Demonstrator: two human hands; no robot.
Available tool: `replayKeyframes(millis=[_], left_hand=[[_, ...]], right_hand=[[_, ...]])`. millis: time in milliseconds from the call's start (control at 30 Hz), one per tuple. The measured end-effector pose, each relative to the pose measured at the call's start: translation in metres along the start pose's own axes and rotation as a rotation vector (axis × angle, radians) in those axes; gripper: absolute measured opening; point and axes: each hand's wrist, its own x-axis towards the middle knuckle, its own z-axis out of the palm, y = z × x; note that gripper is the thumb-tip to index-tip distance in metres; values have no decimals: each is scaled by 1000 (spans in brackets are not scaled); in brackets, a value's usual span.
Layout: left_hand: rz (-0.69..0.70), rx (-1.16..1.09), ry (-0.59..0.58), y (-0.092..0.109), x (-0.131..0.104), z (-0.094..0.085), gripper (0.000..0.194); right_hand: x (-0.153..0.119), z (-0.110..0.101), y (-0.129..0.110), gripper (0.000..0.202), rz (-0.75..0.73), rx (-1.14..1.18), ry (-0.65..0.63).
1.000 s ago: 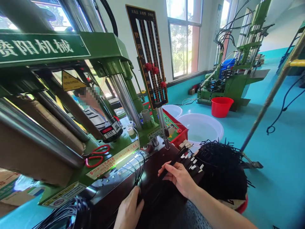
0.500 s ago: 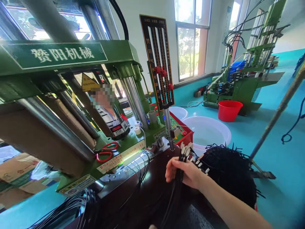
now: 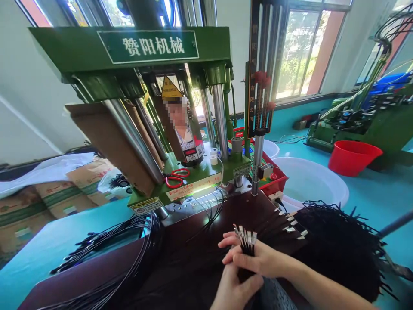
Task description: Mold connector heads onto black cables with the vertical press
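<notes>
A bundle of black cables [image 3: 248, 247] with bare metal connector ends pointing up stands over the dark tabletop. My right hand [image 3: 263, 258] is closed round it just below the connectors, thumb across the front and some fingers reaching past. Directly beneath, my left hand [image 3: 237, 287] comes in from the bottom edge, its thumb and fingers closing round the lower part of the same bundle. The hands touch each other, and the cables below them are mostly hidden. Several thin black cables [image 3: 211, 215] run out of the green press [image 3: 145, 49] ahead of my hands.
Red-handled scissors [image 3: 176, 178] lie on the press base. A large black cable heap [image 3: 338, 249] is on the right, with several white-ended cables [image 3: 292, 224] beside it. Coiled cables [image 3: 142, 245] hang at the left. A white tub [image 3: 322, 176] and a red bucket [image 3: 353, 157] stand on the floor.
My left hand has risen from the bottom edge to the bundle, against my right hand. The right hand with the cables sits lower in view. The camera has turned left.
</notes>
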Motion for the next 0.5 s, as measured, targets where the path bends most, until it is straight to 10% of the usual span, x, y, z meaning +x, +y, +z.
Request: replayKeyframes(millis=[167, 300, 500], left_hand=[[-142, -408, -169, 0, -3, 13, 39], [-222, -402, -160, -3, 1, 21, 33], [-226, -357, 65, 1, 13, 27, 36]], right_hand=[[2, -12, -2, 34, 47, 263, -91], [15, -36, -4, 53, 0, 580, 97], [24, -51, -15, 45, 124, 6, -143]])
